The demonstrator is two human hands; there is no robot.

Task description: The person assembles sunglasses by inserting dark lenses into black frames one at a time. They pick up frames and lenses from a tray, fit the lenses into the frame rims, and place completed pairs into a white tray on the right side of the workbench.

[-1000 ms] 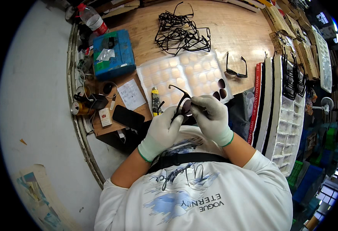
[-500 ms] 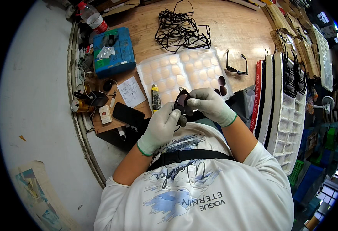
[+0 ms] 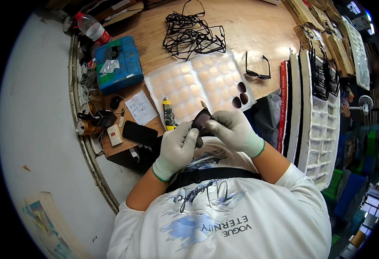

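Note:
Both my hands wear pale gloves with green cuffs and meet in front of my chest. Between them is a black sunglasses frame with a dark lens [image 3: 203, 119]. The fingers of my left hand [image 3: 175, 147] are closed on its left side, thumb up. My right hand [image 3: 238, 133] pinches the other side, its thumb at the lens's edge. My fingers hide much of the frame. Just beyond lies a white sheet with rows of round, pale pockets [image 3: 185, 81]. Several loose dark lenses [image 3: 241, 98] rest on its right part. A yellow-and-camouflage utility knife [image 3: 168, 114] lies on its left edge.
A heap of black eyeglass frames [image 3: 194, 36] is at the back, and one pair of glasses [image 3: 257, 74] stands right of the sheet. At left are a blue box [image 3: 119, 64], bottle [image 3: 93, 29], phone [image 3: 140, 133] and paper note [image 3: 141, 105]. White compartment trays [image 3: 321, 142] stand at right.
The view has turned slightly, so the table's things sit a little farther left. My hands still hold the sunglasses frame, now tilted differently, and the right thumb has shifted along the lens.

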